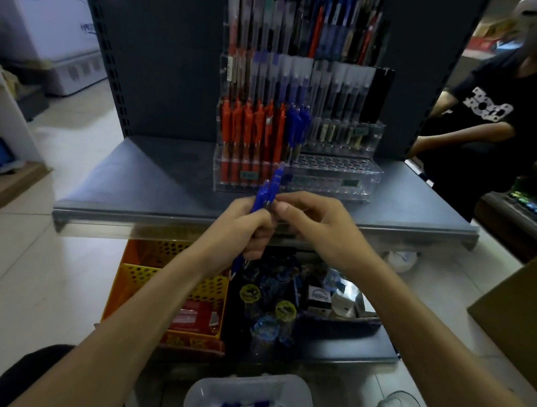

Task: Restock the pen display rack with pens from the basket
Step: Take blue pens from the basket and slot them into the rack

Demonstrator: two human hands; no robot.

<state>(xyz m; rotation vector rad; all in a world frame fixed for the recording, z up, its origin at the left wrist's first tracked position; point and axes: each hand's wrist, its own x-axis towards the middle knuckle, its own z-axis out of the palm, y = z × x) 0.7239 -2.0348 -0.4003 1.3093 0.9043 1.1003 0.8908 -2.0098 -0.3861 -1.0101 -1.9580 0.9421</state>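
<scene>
A clear tiered pen display rack [334, 178] stands on the grey shelf [156, 191]. Red pens [249, 130] fill its lower left; a few blue pens [298, 124] stand beside them. The front row's right half shows bare holes. My left hand [253, 224] grips a bunch of blue pens [269, 188], tips pointing up towards the rack. My right hand [316, 221] pinches one pen of that bunch between thumb and fingers. A translucent white basket [251, 392] at the bottom edge holds more blue pens.
Below the shelf sit an orange perforated bin [170, 279] and a dark tray of mixed stationery [302, 298]. A person in a black T-shirt [483, 115] stands at the right. A cardboard box [516, 309] is at lower right, a white freezer [52, 30] at far left.
</scene>
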